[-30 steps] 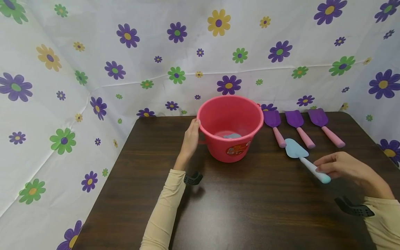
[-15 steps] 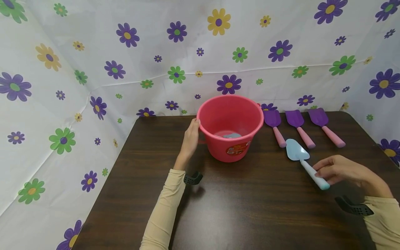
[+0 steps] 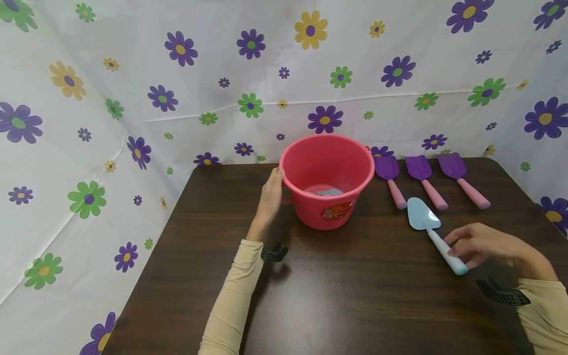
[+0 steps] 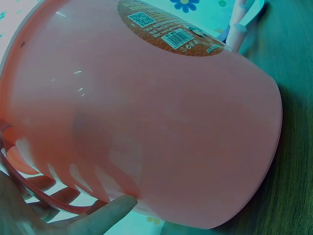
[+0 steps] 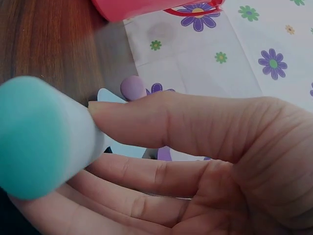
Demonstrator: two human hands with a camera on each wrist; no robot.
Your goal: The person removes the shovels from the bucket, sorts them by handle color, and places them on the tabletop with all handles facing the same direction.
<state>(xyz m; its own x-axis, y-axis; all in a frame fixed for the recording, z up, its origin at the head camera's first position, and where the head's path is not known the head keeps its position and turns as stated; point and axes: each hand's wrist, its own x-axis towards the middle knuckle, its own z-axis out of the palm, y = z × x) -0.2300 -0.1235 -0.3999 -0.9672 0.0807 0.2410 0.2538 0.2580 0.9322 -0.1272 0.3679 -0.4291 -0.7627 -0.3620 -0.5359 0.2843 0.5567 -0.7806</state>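
Note:
A pink bucket stands upright on the dark wooden table, a grey-blue object partly visible inside it. My left hand holds the bucket's left side near the rim; in the left wrist view, its thumb lies against the outer wall beside the red handle. To the right, my right hand pinches the white, teal-tipped handle of a small light blue trowel. The trowel's blade points away, near the purple shovels. In the right wrist view the thumb presses the handle's side.
Three purple shovels with pink handles lie side by side at the back right: a left one, a middle one and a right one. A white flowered sheet hangs behind the table and along its sides.
My right hand has shifted slightly toward the front, and the trowel's handle end has swung a little nearer to me. The left hand and the bucket have stayed in place.

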